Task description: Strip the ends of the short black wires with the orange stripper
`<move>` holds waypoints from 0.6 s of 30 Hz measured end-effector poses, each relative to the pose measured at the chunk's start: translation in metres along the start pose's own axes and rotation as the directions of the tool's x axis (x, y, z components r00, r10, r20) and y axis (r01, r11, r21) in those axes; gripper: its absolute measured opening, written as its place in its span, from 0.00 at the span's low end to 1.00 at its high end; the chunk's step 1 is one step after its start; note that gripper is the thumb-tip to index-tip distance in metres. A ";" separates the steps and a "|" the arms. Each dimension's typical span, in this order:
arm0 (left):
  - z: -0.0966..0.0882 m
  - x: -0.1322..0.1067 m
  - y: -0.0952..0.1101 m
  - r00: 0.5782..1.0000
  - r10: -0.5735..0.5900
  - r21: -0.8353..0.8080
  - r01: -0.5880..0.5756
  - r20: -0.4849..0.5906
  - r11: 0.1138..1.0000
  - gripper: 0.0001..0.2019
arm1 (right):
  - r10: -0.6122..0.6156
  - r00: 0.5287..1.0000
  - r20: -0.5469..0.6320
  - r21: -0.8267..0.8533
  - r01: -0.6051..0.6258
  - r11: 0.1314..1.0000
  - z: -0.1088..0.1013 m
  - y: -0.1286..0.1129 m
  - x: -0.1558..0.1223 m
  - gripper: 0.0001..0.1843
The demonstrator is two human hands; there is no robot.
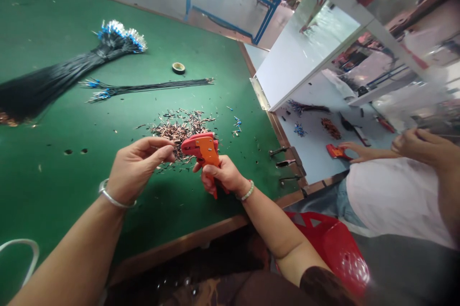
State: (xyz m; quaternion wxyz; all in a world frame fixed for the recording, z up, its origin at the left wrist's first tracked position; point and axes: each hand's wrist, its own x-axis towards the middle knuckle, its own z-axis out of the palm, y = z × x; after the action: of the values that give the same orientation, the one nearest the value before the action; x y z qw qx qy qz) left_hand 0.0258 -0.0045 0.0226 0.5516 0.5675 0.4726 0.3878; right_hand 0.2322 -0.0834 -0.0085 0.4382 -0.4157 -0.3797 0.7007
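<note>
An orange-and-red wire stripper [203,149] sits clenched in the right hand [223,177], its handles wrapped by the fingers and its head pointing toward the left hand [139,169]. The left fingertips are pinched together just beside the tool; whatever they hold is too thin to make out. A steady pinch and a firm, square hold on the handles would suit this close work. No brand or writing can be read on the tool.

Below the hands, a scattered pile of copper-coloured clippings [178,129] lies on the green bench [46,186]. Farther out are a thick bundle of black wires with blue ends [72,64], a thinner bunch of similar wires [147,87] and a roll of tape [178,68]. Across the bench edge, a co-worker's hand [354,151] rests near a red tool [338,152].
</note>
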 end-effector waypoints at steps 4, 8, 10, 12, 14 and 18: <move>0.002 0.000 -0.003 0.995 0.058 -0.033 -0.061 -0.078 0.998 0.13 | 0.001 1.000 -0.030 0.034 0.000 0.999 0.003 0.001 0.001 0.25; 0.004 -0.001 -0.004 0.988 0.119 -0.047 -0.124 -0.097 0.991 0.11 | -0.012 0.998 0.066 0.063 0.008 0.998 -0.001 0.001 0.003 0.26; 0.004 -0.001 -0.005 0.980 0.133 -0.043 -0.141 -0.148 0.989 0.10 | -0.012 0.993 0.118 0.092 0.001 0.996 -0.004 -0.001 0.004 0.28; 0.005 -0.001 -0.006 0.967 0.155 -0.034 -0.165 -0.200 0.986 0.10 | -0.014 0.989 0.145 0.147 -0.008 0.989 -0.007 -0.003 0.004 0.28; 0.004 -0.001 -0.006 0.957 0.177 -0.024 -0.187 -0.229 0.982 0.09 | -0.026 0.987 0.161 0.202 -0.007 0.979 -0.010 -0.005 0.005 0.27; 0.004 -0.002 -0.006 0.952 0.196 -0.004 -0.202 -0.234 0.979 0.09 | -0.031 0.980 0.196 0.235 -0.017 0.972 -0.012 -0.006 0.005 0.26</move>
State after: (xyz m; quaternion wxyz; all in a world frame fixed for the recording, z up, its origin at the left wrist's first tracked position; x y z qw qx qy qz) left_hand 0.0287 -0.0077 0.0164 0.4585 0.5553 0.4688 0.5115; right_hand 0.2440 -0.0749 -0.0090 0.4470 -0.2875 -0.3371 0.7771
